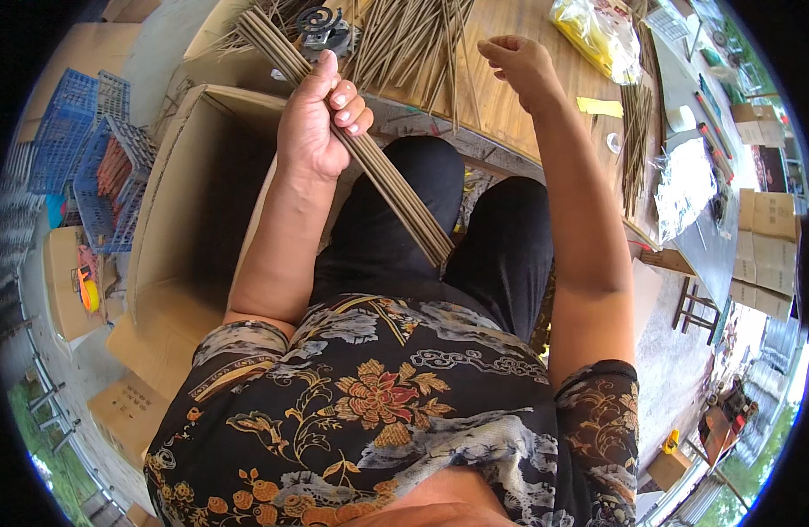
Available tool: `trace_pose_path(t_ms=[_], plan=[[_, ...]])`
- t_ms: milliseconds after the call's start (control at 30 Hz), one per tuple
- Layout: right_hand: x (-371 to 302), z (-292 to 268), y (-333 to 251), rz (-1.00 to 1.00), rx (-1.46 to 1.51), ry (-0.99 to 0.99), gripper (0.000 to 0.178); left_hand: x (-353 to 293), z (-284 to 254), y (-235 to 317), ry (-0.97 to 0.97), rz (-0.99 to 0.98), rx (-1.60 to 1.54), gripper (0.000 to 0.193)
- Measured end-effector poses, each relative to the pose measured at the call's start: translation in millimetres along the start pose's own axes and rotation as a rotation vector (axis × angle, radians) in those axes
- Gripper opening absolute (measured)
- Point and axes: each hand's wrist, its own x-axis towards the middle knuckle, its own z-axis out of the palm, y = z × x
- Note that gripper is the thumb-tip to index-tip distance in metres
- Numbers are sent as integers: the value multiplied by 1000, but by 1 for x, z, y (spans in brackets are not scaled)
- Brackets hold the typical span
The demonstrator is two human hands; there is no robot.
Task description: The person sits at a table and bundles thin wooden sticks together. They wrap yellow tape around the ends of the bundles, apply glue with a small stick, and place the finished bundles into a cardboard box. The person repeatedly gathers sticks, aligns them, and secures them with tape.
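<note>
My left hand point(323, 114) is closed round a bundle of thin brown sticks point(394, 195) that look like incense sticks. The bundle slants from the table's near left edge down over my lap, its lower ends between my thighs. My right hand point(520, 68) is raised above the wooden table point(501, 114), its fingers loosely bent and nothing visible in them. Beyond and between my hands, a loose pile of the same kind of sticks point(409, 48) is spread on the table. Next to the bundle's upper end is a black spiral coil point(319, 21) on a metal holder.
A tall open cardboard box point(149, 206) stands against my left side. Blue plastic crates point(114, 198) are farther left. On the table's right lie a clear bag with yellow contents point(598, 39), a yellow strip point(599, 107) and more sticks point(634, 145). Stacked cartons point(767, 250) stand far right.
</note>
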Motion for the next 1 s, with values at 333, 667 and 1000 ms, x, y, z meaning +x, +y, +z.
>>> trace_pose_path(t_ms=[333,667,1000], plan=[[-172,68,-56,-217,-290,-251,41,-16,26,-23,75,172,158,32],[-204,48,-60,-28,-77,-249,34,-22,35,-20,-100,2,125,31],[-225,29,-60,255,527,-602,23,-11,45,-16,-254,-65,-16,34]])
